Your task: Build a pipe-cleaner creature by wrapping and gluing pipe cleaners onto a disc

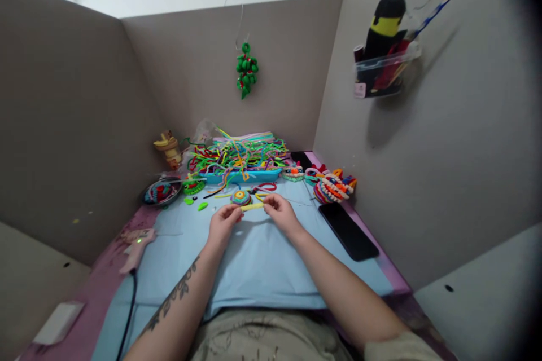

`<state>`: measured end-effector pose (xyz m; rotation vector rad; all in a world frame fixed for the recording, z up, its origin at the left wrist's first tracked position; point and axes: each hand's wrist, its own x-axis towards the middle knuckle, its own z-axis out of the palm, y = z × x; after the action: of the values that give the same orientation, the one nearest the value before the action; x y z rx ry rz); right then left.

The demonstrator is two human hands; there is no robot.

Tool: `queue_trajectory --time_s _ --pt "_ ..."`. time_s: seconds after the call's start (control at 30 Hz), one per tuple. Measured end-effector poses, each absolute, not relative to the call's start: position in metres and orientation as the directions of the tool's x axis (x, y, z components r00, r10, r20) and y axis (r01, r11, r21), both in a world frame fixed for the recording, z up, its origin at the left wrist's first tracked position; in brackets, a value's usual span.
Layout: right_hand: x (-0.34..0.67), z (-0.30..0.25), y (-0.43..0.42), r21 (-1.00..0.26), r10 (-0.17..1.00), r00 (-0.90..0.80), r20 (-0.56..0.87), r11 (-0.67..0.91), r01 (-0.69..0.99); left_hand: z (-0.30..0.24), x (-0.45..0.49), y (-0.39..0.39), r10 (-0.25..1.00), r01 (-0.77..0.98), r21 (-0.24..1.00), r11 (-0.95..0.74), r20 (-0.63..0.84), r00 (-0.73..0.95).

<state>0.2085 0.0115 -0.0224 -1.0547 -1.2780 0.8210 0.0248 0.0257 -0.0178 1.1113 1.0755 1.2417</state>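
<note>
Yellow strip (253,207) long axis running left-right, tilting slightly upward rightward; left grip (224,222), right grip (282,215) clamping its opposite ends.

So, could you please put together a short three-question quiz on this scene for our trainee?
1. True or false: the left hand and the right hand both hold the yellow strip.
2. What is the main colour of the ornament hanging against the back partition?
3. Fill in the blank: the pink glue gun lies to the ____ of both hands.

Key: 1. True. 2. Green. 3. Left.
</note>
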Motion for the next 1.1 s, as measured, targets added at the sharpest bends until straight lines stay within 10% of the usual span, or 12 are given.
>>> queue_trajectory --time_s 0.53,0.87,1.1 --pt "0.209 -0.026 0.014 -0.931 0.902 0.237 0.36 0.329 0.158 -0.021 0.018 0.033 0.998 -0.163 0.985 -0.059 0.054 -0.036" --pt "0.194 -0.026 0.005 -0.89 0.922 -0.033 0.387 0.382 0.249 -0.017 0.026 0.023 0.988 -0.013 0.992 -0.126 0.127 0.086" --pt "0.204 -0.024 0.01 -0.868 0.881 0.151 0.448 0.388 0.31 -0.017 0.022 0.029 0.999 -0.137 0.99 -0.044 0.043 -0.012"
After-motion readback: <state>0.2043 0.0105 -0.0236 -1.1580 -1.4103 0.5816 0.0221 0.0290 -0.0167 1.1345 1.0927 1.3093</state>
